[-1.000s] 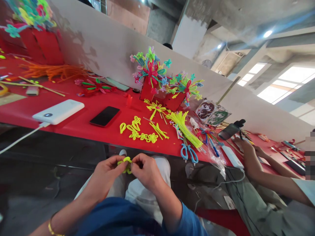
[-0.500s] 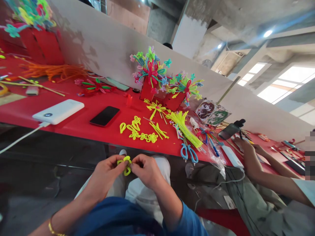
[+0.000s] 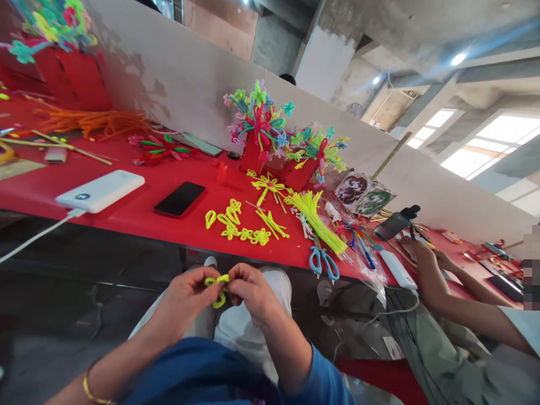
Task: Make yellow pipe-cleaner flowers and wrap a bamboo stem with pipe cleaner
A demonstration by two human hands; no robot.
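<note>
Above my lap, a yellow pipe cleaner flower (image 3: 219,302) with looped petals is pinched between both hands. My left hand (image 3: 189,295) grips it from the left with thumb and fingers closed. From the right, my right hand (image 3: 248,289) pinches an upper loop, its fingertips partly hiding the middle. On the table ahead lie several finished yellow flowers (image 3: 260,236), a single teardrop loop (image 3: 210,219) and short bent yellow stems (image 3: 273,224). A bundle of yellow pipe cleaners (image 3: 320,222) rests to the right, beside blue-handled scissors (image 3: 324,262).
A black phone (image 3: 180,199) and a white power bank (image 3: 100,192) with a cable lie left on the red table (image 3: 169,233). Colourful flower bouquets (image 3: 259,121) stand in red boxes at the back. At right, a co-worker's arms (image 3: 439,270) reach over the table near a dark bottle (image 3: 396,222).
My right hand has shifted its fingers onto the upper loop, which has tipped to the right. My left hand keeps its hold on the flower.
</note>
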